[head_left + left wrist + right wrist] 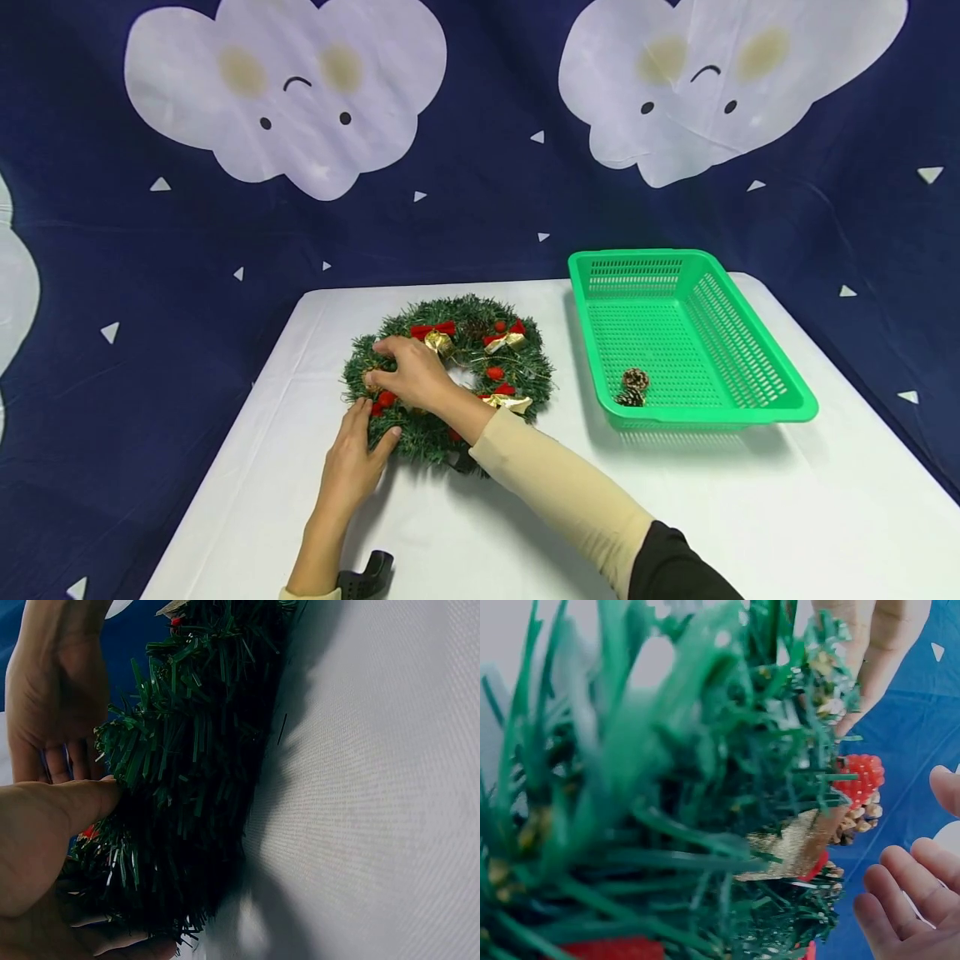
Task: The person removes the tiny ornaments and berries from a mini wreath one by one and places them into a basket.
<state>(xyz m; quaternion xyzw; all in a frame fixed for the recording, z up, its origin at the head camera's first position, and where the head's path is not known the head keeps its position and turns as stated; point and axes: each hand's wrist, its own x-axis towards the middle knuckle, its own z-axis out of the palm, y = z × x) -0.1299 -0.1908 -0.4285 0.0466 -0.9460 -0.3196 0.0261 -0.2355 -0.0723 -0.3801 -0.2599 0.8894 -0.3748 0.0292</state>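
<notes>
A green tinsel wreath lies on the white table, trimmed with red berries and red-and-gold bows. At its near left edge my left hand holds the wreath, thumb on the greenery and fingers along the outer side. My right hand hovers above the wreath's left part, thumb and fingers apart. In the right wrist view a pinecone sits on the wreath beside a red berry, close to the right hand but apart from it.
A green plastic basket stands at the right of the table, with two pinecones in its near left corner. Behind the table hangs a dark blue cloth with clouds.
</notes>
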